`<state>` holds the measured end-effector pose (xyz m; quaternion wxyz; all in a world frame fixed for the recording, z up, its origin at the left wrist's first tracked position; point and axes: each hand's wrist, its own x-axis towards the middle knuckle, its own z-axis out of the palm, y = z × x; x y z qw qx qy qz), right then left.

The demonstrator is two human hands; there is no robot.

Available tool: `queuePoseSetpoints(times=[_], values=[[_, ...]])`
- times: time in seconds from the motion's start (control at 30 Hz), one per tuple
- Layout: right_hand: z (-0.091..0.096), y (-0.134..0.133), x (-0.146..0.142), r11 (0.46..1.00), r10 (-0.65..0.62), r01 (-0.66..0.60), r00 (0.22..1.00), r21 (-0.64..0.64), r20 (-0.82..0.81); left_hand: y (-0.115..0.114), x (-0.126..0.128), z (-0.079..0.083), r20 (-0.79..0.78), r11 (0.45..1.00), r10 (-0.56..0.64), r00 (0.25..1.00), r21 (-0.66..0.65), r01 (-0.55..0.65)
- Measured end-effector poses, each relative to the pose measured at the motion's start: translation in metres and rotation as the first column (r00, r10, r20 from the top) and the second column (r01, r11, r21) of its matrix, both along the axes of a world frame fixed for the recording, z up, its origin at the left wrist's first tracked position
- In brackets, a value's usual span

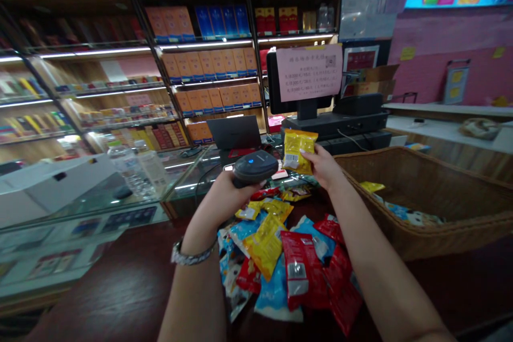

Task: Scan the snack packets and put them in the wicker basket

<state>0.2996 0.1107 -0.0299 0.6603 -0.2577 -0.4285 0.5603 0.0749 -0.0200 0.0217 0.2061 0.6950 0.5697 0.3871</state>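
While left hand (223, 199) grips scanner (255, 167), fingers curled tight round handle, right hand (324, 168) pinches yellow packet (298, 150) at lower right edge: thumb in front, other fingers pressed together behind. Yellow packet upright, just beside scanner head, above far edge of counter (120, 288). Below, pile of packets (288, 256) mid-counter, between forearms. Basket (441, 197) at right edge.

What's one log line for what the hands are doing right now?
left hand: grips scanner | right hand: holds yellow packet beside scanner | packet pile: below hands | basket: at right
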Motion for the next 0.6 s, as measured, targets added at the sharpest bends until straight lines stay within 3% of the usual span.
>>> queuePoseSetpoints(times=[0.13, 0.43, 0.6], values=[[-0.0036, 0.0035, -0.0058, 0.99, -0.129, 0.128, 0.992, 0.054, 0.007, -0.0016, 0.0054, 0.0024, -0.011, 1.0, -0.005, 1.0, -0.01, 0.005], [-0.0017, 0.0006, -0.0022, 0.988, -0.132, 0.122, 0.985, 0.098, 0.109, -0.0002, 0.0061, 0.0003, 0.016, 0.999, 0.022, 1.0, -0.026, -0.021], [-0.0017, -0.0004, -0.0024, 0.99, -0.127, 0.121, 0.988, 0.067, 0.089, -0.0012, 0.0068, 0.0002, 0.007, 0.999, 0.02, 1.0, -0.049, -0.02]])
